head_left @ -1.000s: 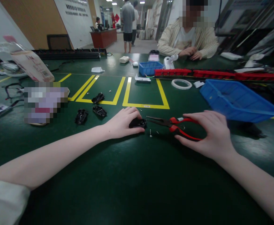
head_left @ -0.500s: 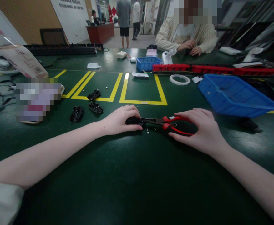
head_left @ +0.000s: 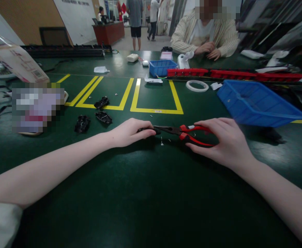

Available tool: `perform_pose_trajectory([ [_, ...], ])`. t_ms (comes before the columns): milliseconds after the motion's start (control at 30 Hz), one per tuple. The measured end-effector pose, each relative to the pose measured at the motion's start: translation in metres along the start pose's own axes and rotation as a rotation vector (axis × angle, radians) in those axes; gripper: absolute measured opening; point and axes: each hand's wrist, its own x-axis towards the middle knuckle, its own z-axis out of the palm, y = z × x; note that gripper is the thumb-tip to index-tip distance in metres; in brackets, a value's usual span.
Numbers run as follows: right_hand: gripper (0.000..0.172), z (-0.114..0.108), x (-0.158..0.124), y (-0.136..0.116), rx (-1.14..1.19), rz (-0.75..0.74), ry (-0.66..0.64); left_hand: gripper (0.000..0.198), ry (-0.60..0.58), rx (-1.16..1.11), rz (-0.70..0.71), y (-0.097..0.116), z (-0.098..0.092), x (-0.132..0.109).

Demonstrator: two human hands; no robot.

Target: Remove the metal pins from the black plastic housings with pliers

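Between its thumb and fingers, my left hand (head_left: 132, 132) pinches a small black plastic part (head_left: 156, 131), mostly hidden by the fingers. My right hand (head_left: 223, 141) is wrapped round the red handles of long-nose pliers (head_left: 183, 132). Their dark jaws point left and reach the black part at my left fingertips; whether they grip it I cannot tell. Just below the jaws, tiny pale bits (head_left: 162, 142) lie on the green table (head_left: 146, 193). Several similar black parts (head_left: 103, 117) rest beyond my left forearm.
A large blue bin (head_left: 262, 103) stands at the right, and a small blue bin (head_left: 162, 68) farther back. A roll of tape (head_left: 197, 86) lies near a long red strip (head_left: 233, 74). At the left are a bottle (head_left: 19, 58) and a phone-like object (head_left: 37, 110). Across the table sits a person (head_left: 205, 38).
My left hand has turned the black part, so less of it shows between thumb and fingers. The pliers stay at it, their handles held about as before. The view has shifted slightly.
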Motion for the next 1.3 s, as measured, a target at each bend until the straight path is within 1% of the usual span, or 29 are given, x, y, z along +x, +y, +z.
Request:
perform_pose_trajectory([
  [67,0.043,0.0005,-0.0003,0.0,0.013,-0.013,-0.002,0.033,-0.036,-0.036,-0.01,0.0008,-0.0011,-0.0003],
  [133,0.043,0.0022,-0.0013,0.0002,0.043,0.012,-0.005,0.03,-0.023,-0.035,-0.006,0.001,-0.0014,-0.0004],
  [300,0.045,0.0038,-0.0037,0.0003,0.147,0.211,0.041,0.029,0.018,-0.022,0.043,0.0017,-0.0009,-0.0007],
  [433,0.043,0.0018,-0.0038,0.0017,0.228,0.285,0.028,0.033,0.068,-0.03,0.061,0.0043,-0.0011,-0.0025],
  [567,0.044,0.0015,-0.0034,0.001,0.289,0.259,-0.043,0.034,0.145,-0.037,0.066,0.0064,-0.0011,-0.0043],
  [633,0.045,0.0019,-0.0032,-0.0003,0.313,0.233,-0.073,0.033,0.163,-0.038,0.055,0.0069,-0.0009,-0.0048],
  [800,0.046,0.002,-0.0025,-0.0014,0.337,0.221,-0.089,0.032,0.126,-0.092,0.012,0.0082,-0.0014,-0.0046],
  [1000,0.046,0.0011,-0.0023,-0.0013,0.341,0.242,-0.096,0.034,0.07,-0.125,-0.045,0.0088,-0.0024,-0.0037],
  [1167,0.041,-0.0005,-0.0017,-0.002,0.353,0.262,-0.1,0.037,0.08,-0.089,-0.096,0.0087,-0.0029,-0.003],
  [1300,0.041,-0.0005,-0.0009,-0.0023,0.344,0.231,-0.118,0.038,0.079,-0.077,-0.097,0.0081,-0.0024,-0.0023],
])
